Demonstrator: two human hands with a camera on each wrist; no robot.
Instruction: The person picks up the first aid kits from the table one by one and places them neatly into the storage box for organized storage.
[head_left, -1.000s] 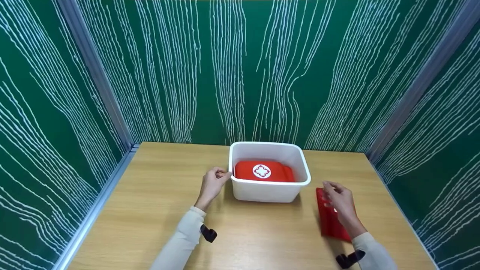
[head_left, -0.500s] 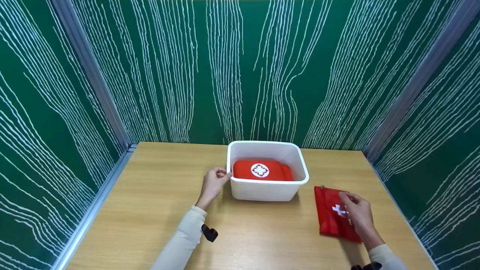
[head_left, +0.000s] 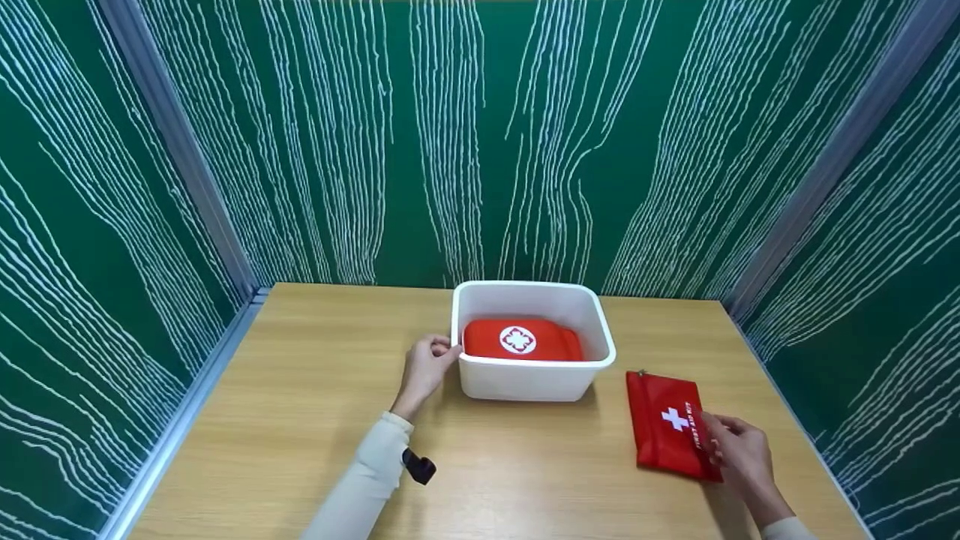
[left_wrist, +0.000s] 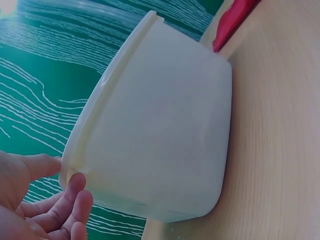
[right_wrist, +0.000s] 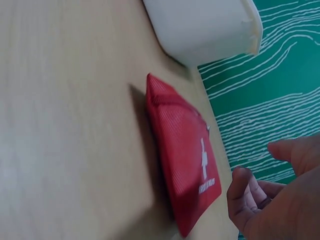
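Note:
A white plastic bin [head_left: 529, 379] stands at the middle of the table, and my left hand [head_left: 426, 369] pinches its near left rim corner between thumb and fingers. Inside the bin lies a red case [head_left: 480, 339] with a white round emblem. To the right, a flat red first aid kit pouch [head_left: 660, 431] with a white cross lies on the table. My right hand [head_left: 742, 450] hovers at the pouch's right edge, overlapping it in the head view. In the right wrist view its thumb and fingers are apart, loosely bent, with nothing between them.
The wooden table [head_left: 315, 420] ends at green walls [head_left: 322, 150] with white wavy lines at the back and both sides. Metal posts [head_left: 180, 135] stand at the corners. A black wrist strap piece [head_left: 418, 466] sits at the left sleeve.
My right hand has moved right and toward me across the pouch, uncovering its cross and lettering. The left hand keeps its pinch on the bin's rim.

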